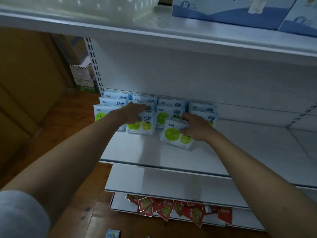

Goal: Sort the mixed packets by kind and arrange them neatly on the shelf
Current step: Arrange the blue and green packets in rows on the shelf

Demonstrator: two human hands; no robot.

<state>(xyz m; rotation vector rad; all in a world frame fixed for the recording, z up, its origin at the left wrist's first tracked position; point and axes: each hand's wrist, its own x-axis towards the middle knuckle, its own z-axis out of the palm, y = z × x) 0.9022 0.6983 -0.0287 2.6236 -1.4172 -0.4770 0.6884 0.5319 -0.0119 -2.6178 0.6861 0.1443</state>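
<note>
Two hands at work on the white middle shelf (171,157), both on light-blue wipe packets with green circles. Stock stands in rows along the shelf's back wall, running from its left end toward the middle, faces forward. Right hand (197,127): fingers curled over the top edge of the front packet (173,134), thumb on its face, gripping it. That packet sits apart from the rows, nearer the front edge, tilted, its long axis skewed against the line of the rest. Left hand (133,114): fingers curled over the top of a forward packet in the second column (142,126), which stands just ahead of its row; the grip appears to be closed on it, though the fingertips are hidden. Relation governing the coming move, as judged: the skewed packet lies directly under the right hand, and its slot lies behind it, toward the back wall, in front of the third column (164,115); a push back and a slight turn should square it. Lower shelf: loose red sachets (171,208), unsorted, spilling over its front edge.
</note>
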